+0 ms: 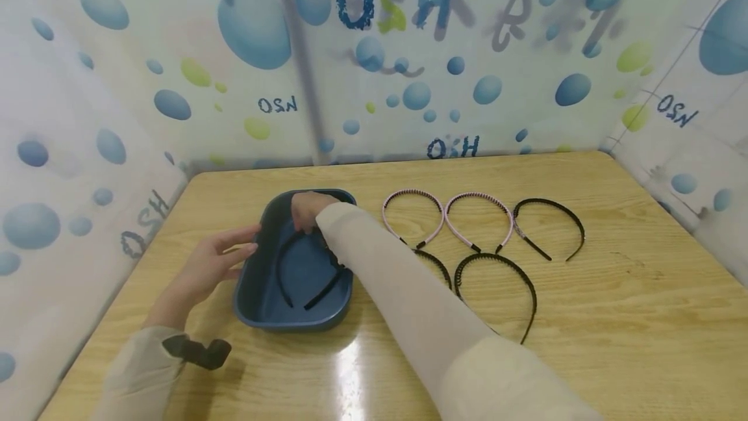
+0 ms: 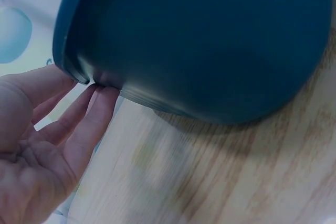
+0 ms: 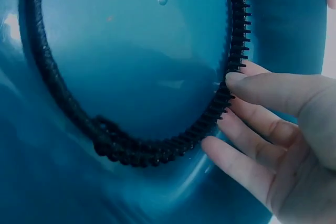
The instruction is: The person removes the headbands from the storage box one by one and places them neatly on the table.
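A blue plastic basin (image 1: 286,326) stands on the left part of the table. Inside it lies a black headband (image 3: 239,40), its two ends pointing toward the near side in the head view. My right hand (image 1: 311,210) reaches into the far part of the basin and pinches the headband's toothed side, thumb in front and fingers behind. At the basin's left wall, the fairly straight fingers of my left hand (image 1: 204,268) touch the outside, just below the rim (image 2: 71,72).
Right of the basin, two pink headbands (image 1: 435,197) and several black headbands (image 1: 533,291) lie in two rows on the wooden table (image 1: 631,317). My right sleeve (image 1: 386,271) covers part of the near row. Patterned cloth walls (image 1: 409,122) enclose the table at the back and sides.
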